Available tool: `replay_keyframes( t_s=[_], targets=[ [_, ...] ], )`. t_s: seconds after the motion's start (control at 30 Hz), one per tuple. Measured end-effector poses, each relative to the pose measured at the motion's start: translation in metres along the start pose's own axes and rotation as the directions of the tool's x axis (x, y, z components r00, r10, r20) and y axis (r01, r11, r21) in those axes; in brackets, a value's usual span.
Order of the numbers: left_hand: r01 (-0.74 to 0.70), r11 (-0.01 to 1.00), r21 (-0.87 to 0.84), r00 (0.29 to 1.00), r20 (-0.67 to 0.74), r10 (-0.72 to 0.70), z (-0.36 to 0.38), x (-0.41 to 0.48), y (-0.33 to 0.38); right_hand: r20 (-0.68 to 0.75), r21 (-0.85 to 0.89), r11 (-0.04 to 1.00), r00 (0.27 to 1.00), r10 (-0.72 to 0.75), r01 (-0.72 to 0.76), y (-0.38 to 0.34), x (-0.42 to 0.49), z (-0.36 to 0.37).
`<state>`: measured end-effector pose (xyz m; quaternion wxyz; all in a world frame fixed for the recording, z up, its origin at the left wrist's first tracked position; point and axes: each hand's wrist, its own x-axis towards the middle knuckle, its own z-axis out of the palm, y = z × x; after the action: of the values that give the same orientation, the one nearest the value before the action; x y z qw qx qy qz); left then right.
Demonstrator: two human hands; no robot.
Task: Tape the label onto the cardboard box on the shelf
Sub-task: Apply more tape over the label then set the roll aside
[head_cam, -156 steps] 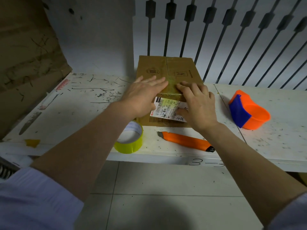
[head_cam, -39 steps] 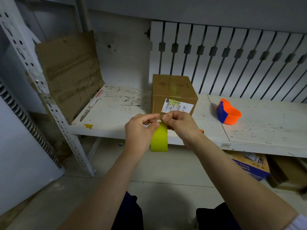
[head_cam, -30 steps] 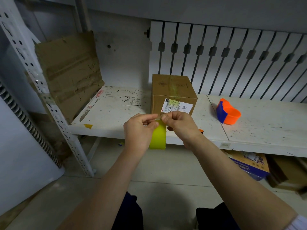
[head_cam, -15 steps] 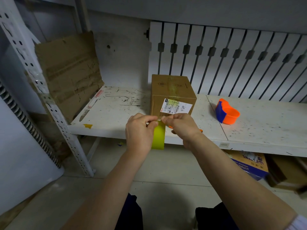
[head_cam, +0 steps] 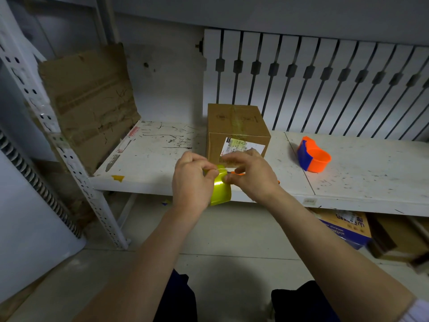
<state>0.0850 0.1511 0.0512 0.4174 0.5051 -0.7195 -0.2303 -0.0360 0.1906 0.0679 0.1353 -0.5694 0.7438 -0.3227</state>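
Pinching a clear strip off the yellow-green tape roll (head_cam: pixel 220 192), left hand (head_cam: pixel 193 182) grips the roll, right hand (head_cam: pixel 251 175) holds the strip's end; behind, brown cardboard box (head_cam: pixel 236 126) stands on the white shelf (head_cam: pixel 362 175), white printed label (head_cam: pixel 241 147) on its front.

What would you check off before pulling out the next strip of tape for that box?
1. Yellow-green roll of tape held in the left hand: ok.
2. Loose tape end pinched by the right hand: ok, a short clear stretch spans between the hands.
3. White printed label on the front face of the brown cardboard box: ok, though its lower edge is hidden behind the hands.
4. Box resting on the white shelf: ok.
5. Cutter at hand: cannot tell, only an orange sliver shows behind the right hand.
6. Orange and blue tape dispenser clear of the box: ok.
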Motion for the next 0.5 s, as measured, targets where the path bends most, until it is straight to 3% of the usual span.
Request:
replay_keyframes(
  t_s=[0.2,0.33,0.4,0.43,0.5],
  targets=[
    [-0.046,0.999,0.023,0.999,0.011,0.045,-0.0015,0.0049,0.0042,0.002,0.133,0.991,0.999,-0.032,0.032,-0.0007,0.0021,0.0010],
    [0.003,0.997,-0.073,0.999,0.047,0.000,-0.0004,0.0069,0.0045,-0.037,0.215,0.977,0.999,0.017,-0.009,0.0010,0.0036,-0.0019],
    [0.127,0.967,-0.221,0.991,0.078,-0.112,0.0002,0.0077,0.0061,-0.023,0.308,0.951,0.999,0.038,-0.029,0.0026,0.0027,-0.0020],
    [0.254,0.908,-0.334,0.966,0.127,-0.224,-0.0003,0.0088,0.0066,-0.016,0.359,0.932,0.998,0.055,-0.046,0.0038,0.0028,-0.0019],
    [0.531,0.678,-0.508,0.847,0.307,-0.434,-0.0011,0.0100,0.0067,0.003,0.422,0.904,0.997,0.082,-0.076,0.0061,0.0034,-0.0011]
  ],
)
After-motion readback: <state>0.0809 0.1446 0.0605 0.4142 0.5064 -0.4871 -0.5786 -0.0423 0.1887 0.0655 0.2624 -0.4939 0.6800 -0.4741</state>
